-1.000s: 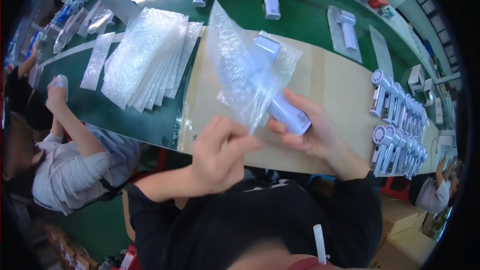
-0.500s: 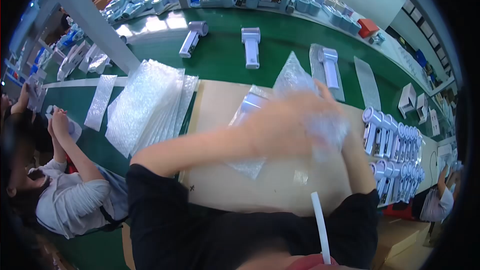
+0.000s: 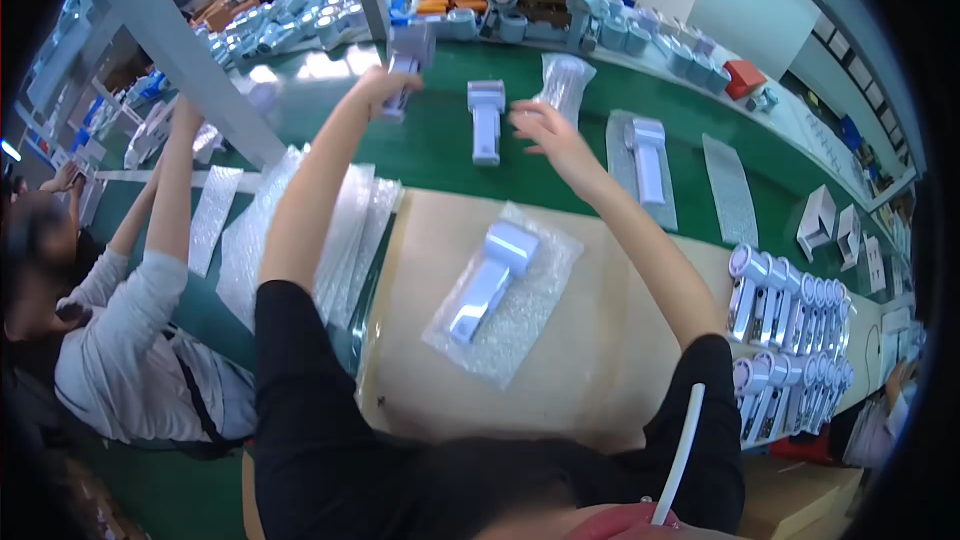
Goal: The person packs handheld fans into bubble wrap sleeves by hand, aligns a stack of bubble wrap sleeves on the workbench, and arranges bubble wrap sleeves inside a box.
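Observation:
My left hand (image 3: 385, 90) is closed on a lavender handheld fan (image 3: 411, 45) over the green surface, blurred by motion. My right hand (image 3: 545, 130) is held over the green surface with its fingers apart and nothing in them, just below a bubble-wrapped fan (image 3: 565, 85). Between my hands lies another lavender fan (image 3: 486, 123). On the cardboard-covered table in front of me, a fan (image 3: 495, 280) rests on a bubble-wrap sleeve (image 3: 535, 315). One more fan (image 3: 649, 162) lies on a sleeve at the right.
A stack of bubble-wrap sleeves (image 3: 345, 230) lies left of the cardboard (image 3: 620, 340). Two rows of fans (image 3: 785, 290) stand at the right. A co-worker (image 3: 130, 320) reaches forward at the left. A metal post (image 3: 190, 60) rises at the upper left.
Both hands have moved forward from the cardboard. My right hand has let go of the wrapped fan, now on the green surface. My left hand has taken hold of the upper-left fan.

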The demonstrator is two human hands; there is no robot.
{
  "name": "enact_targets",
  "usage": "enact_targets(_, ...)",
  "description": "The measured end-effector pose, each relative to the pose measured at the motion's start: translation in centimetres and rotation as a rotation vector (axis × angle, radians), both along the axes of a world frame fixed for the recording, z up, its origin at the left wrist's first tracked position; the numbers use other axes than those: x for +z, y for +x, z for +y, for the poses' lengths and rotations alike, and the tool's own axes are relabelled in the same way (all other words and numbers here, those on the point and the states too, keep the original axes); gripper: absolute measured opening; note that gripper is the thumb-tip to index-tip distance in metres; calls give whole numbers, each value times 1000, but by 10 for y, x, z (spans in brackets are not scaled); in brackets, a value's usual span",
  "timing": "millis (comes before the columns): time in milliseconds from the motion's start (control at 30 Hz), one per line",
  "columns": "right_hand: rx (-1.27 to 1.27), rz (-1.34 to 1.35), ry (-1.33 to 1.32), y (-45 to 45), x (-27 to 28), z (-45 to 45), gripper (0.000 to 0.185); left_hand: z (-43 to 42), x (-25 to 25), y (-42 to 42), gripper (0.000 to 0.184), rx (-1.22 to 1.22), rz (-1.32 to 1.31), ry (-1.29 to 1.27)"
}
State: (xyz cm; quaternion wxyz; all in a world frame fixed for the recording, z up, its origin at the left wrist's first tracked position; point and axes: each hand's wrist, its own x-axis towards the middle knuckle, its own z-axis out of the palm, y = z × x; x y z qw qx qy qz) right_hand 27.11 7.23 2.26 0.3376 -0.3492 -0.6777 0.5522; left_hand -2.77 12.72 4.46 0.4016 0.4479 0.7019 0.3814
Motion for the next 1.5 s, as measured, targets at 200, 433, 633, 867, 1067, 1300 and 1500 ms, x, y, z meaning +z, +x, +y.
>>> enact_targets(200,184,547,-112,-68,43,-92,53,-152,79,111,41,-103,-688,501)
enact_targets(433,170,381,199,-28,61,-186,43,-252,83,96,39,-87,-231,1147)
enact_targets(633,174,284,90,40,43,-211,37,-379,142,1,30,-578,-1433,954)
enact_targets(867,103,190,-108,68,21,-205,33,-415,156,40,47,-403,-763,1410)
enact_targets(1067,280,140,-141,52,25,-213,33,-412,158,49,35,-550,-1119,1391)
enact_targets(1300,387,73,-101,36,29,-218,34,-444,162,41,20,-605,-1187,1916)
enact_targets(1500,402,23,-156,31,17,-212,33,-432,142,6,35,-370,-823,1449)
